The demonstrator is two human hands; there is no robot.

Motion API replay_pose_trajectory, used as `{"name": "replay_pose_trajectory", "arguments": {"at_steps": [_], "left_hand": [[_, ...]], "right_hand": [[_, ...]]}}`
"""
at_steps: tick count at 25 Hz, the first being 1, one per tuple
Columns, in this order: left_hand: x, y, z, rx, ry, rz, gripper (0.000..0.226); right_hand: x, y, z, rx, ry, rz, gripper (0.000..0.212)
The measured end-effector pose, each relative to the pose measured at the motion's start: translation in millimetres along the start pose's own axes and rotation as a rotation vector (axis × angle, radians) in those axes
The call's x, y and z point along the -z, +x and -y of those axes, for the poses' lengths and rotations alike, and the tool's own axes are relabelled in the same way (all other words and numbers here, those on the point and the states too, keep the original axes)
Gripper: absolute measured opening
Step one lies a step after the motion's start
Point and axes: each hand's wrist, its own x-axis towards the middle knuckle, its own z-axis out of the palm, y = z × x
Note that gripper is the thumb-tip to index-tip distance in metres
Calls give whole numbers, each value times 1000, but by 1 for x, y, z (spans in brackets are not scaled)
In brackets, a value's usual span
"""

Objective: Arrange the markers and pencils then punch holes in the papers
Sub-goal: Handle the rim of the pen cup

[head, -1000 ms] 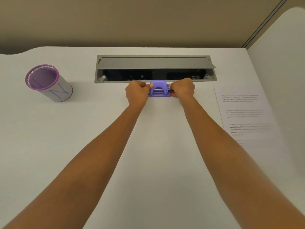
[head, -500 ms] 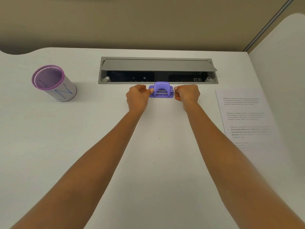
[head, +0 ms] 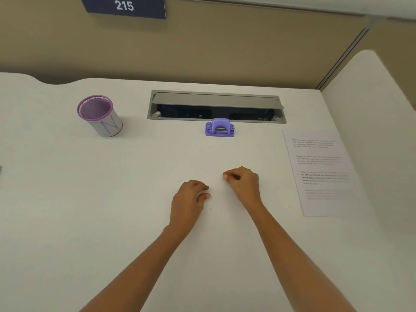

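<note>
Loosely curled, the fingers of the left hand [head: 190,197] and the right hand [head: 244,181] held nothing; both hands hovered knuckles-up over the bare desk [head: 90,199], forearms reaching forward. Well beyond them the purple hole punch [head: 219,128] sat just before the open cable tray [head: 216,106]. Printed papers [head: 319,172] lay right, text unreadable; a pen cup [head: 100,115] stood left; a sign [head: 123,6] read "215".

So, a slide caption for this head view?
Both hands empty near a purple hole punch; paper waits at right.
</note>
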Motion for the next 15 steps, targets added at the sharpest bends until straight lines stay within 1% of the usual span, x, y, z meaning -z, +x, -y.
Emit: {"name": "replay_pose_trajectory", "arguments": {"at_steps": [4,9,12,15], "left_hand": [[-6,-24,2,-46,55,13,27],[-7,-31,5,-113,126,54,40],[-7,-34,8,-155,125,39,32],[-8,-38,6,-194,147,-23,21]], "right_hand": [[-10,-23,0,134,-94,69,18],[-14,-24,5,187,-242,106,23],[-17,-21,11,204,-354,86,22],[-18,-19,20,227,-506,124,21]]}}
